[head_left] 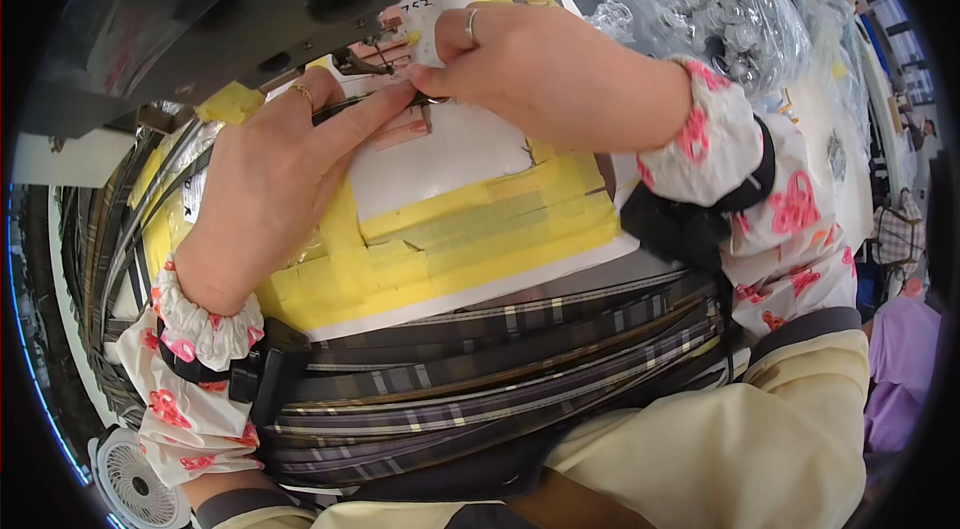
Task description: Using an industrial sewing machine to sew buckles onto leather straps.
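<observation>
A dark narrow strap [345, 109] lies over the white, yellow-taped work plate [440, 161], close under the sewing machine's presser foot and needle area [375, 64]. My left hand [275, 169] grips the strap, its thumb and index finger closed along it. With thumb and fingertips pinched together, my right hand [540, 74] holds the end of the strap just right of the needle. A small shiny metal piece [432, 99] shows at my right fingertips; its shape is mostly hidden. Pinkish guide pieces [405, 132] are fixed on the plate beside the strap.
The dark sewing machine head [230, 14] overhangs the upper left. Several plaid straps [500, 359] lie across my lap, and more straps [100, 259] hang at the left. A clear plastic bag of metal fittings [715, 9] sits at the far right. A white fan [135, 479] stands lower left.
</observation>
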Action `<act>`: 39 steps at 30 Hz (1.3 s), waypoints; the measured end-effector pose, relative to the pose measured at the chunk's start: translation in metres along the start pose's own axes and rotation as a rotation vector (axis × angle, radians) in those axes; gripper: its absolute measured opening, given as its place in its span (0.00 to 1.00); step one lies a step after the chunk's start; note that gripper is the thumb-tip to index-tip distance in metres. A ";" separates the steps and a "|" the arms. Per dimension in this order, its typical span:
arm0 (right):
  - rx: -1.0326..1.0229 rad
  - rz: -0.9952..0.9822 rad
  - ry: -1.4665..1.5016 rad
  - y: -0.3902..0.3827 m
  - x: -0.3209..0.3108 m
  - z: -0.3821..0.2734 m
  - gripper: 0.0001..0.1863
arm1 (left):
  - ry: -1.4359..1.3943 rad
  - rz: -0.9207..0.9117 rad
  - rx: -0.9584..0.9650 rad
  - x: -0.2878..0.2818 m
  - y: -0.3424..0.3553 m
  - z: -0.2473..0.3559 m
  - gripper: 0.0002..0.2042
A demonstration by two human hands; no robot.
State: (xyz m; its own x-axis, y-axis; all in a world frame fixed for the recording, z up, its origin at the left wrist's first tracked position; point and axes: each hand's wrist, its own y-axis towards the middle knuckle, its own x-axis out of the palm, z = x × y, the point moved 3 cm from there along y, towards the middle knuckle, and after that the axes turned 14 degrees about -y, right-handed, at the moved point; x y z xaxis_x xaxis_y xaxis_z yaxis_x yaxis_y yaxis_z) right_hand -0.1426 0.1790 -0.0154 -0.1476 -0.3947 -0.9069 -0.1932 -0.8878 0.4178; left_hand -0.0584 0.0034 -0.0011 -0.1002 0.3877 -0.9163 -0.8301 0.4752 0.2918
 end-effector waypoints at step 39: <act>0.028 -0.082 -0.298 0.002 -0.014 -0.030 0.14 | 0.013 0.086 -0.079 -0.002 -0.017 0.010 0.17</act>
State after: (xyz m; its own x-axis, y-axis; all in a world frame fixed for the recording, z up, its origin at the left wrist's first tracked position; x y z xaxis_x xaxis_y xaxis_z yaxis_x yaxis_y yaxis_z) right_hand -0.1117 0.1759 -0.0037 -0.4079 -0.2309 -0.8833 -0.2425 -0.9053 0.3487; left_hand -0.0387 0.0028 -0.0018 -0.1794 0.4133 -0.8928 -0.8588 0.3769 0.3470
